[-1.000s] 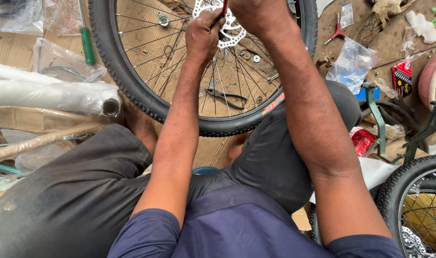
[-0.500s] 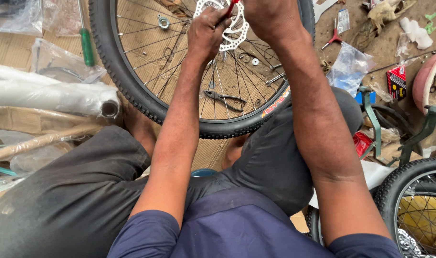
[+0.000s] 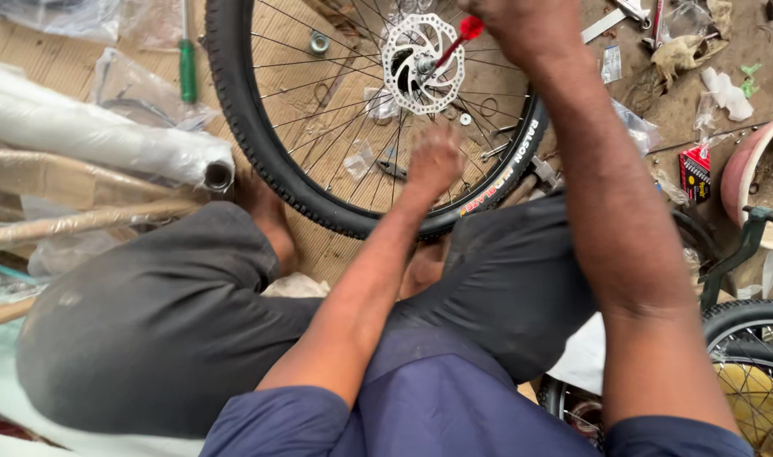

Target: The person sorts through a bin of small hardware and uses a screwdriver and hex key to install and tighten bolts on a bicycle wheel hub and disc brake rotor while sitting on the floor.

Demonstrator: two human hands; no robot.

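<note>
At twelve o'clock, near the top edge, the right hand [image 3: 522,30] is closed around a tool with a red handle [image 3: 469,28], whose thin shaft slants down to the hub at the middle of a silver brake disc [image 3: 422,61]. That disc sits at the centre of a bicycle wheel [image 3: 259,161], a black knobby tyre with thin spokes, lying flat on the wooden floor [image 3: 319,245] just ahead of the person's bent knees. Below the disc, toward six o'clock from it, the left hand [image 3: 435,161] hangs over the spokes; it is blurred, and whether its fingers are open or hold anything cannot be told. Off at ten o'clock a green-handled screwdriver [image 3: 187,72] lies beside the tyre, with wrapped pale tubes [image 3: 99,135] at nine o'clock. Over at four o'clock, part of a second wheel [image 3: 750,364] shows.
</note>
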